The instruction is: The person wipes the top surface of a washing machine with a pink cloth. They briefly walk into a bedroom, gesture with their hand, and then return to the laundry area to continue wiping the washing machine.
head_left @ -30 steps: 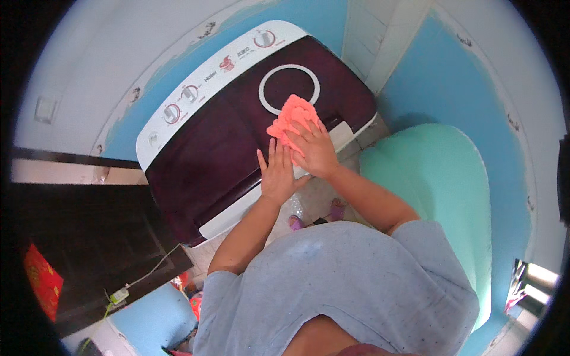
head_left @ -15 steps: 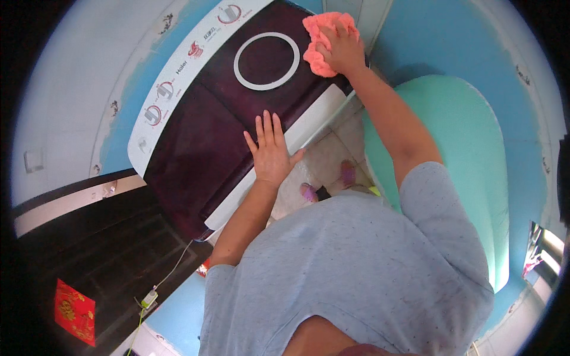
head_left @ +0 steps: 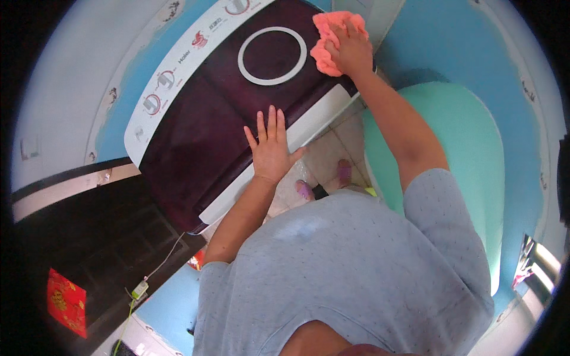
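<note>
A twin-tub washing machine [head_left: 196, 139] with a dark maroon top stands before me, with a white ring [head_left: 272, 56] on its lid. At its far right end, my right hand [head_left: 351, 52] presses a fluffy coral-pink cloth [head_left: 325, 58] onto the top. The fingers are bent over the cloth and partly sunk in it. My left hand [head_left: 271, 151] rests flat at the machine's front edge, fingers spread, holding nothing. Its palm lies over the white front strip [head_left: 240, 194] and its fingertips reach onto the maroon top.
A white control panel [head_left: 178, 71] runs along the machine's back. To my right stands a mint-green covered, rounded object [head_left: 439, 148] by the blue wall [head_left: 469, 59]. A cord with a plug block [head_left: 140, 289] hangs at lower left by a dark door [head_left: 113, 231]. Tiled floor [head_left: 332, 142] lies below.
My right hand and the cloth have shifted slightly rightward and toward me at the machine's right end. My left hand stays in place on the machine. The whole view has tilted a little.
</note>
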`<state>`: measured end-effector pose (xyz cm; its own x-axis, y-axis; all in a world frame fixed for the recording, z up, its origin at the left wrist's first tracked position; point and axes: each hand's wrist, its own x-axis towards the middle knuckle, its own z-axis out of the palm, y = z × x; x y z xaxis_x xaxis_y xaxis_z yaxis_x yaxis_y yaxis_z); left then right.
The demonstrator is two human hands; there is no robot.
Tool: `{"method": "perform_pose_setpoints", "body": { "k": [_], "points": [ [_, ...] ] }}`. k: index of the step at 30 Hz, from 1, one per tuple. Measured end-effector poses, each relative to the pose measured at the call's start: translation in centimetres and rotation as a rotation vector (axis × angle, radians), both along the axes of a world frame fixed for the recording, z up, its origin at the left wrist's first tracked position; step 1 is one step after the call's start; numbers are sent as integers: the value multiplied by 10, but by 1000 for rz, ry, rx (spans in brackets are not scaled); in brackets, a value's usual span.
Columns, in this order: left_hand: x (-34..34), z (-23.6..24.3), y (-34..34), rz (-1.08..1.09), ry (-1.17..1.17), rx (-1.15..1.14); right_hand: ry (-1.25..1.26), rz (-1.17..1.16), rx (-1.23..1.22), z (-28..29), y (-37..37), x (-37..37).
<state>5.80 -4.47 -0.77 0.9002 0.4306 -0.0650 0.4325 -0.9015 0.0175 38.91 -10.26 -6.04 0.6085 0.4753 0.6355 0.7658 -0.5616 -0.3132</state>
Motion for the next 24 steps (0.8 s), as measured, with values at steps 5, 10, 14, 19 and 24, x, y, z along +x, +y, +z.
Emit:
{"method": "perform_pose_setpoints", "body": {
  "k": [5,10,14,19,24],
  "points": [
    [-1,3,0,1,-10,-26,145,17,-52,7,-4,-5],
    [-4,1,1,-16,-61,-17,93,0,-95,12,-5,-7],
    [-4,0,2,-27,-66,-5,34,31,-61,12,-5,-3],
    [-5,-1,3,-37,-85,-11,-38,41,-26,9,-6,-2],
    [-6,-1,3,-34,-85,-10,1,46,-11,8,-4,-5]
  ]
}}
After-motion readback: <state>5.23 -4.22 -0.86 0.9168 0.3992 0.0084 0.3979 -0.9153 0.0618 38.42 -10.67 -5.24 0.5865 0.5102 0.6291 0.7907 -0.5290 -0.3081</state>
